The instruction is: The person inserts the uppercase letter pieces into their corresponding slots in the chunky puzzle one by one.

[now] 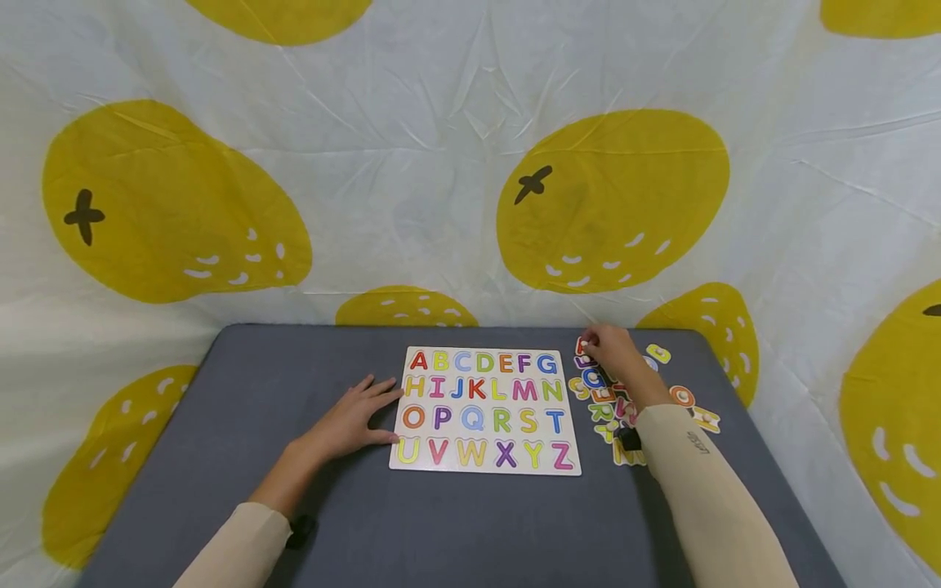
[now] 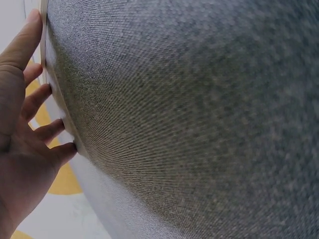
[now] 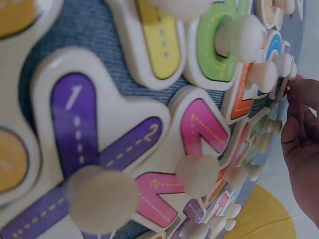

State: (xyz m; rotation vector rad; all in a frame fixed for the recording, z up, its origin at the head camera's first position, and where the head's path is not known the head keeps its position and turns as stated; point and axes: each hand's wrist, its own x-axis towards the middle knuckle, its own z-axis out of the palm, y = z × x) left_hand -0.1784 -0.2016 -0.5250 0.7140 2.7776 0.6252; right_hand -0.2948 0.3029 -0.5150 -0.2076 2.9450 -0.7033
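My left hand lies spread at the left edge of a wooden alphabet board, thumb and fingertips against it. In the left wrist view the fingers of this hand are spread along the board's thin edge. At the far end of a pile of letter pieces, my right hand pinches a red letter piece near its knob. The fingertips partly hide that piece. In the right wrist view, this hand is beyond a purple X piece and a pink Y-shaped piece.
Knobbed letter pieces lie heaped right of the board, some overlapping. Farther right are an orange O piece, a yellow-green piece and a yellow piece. The grey table meets a lemon-print curtain behind.
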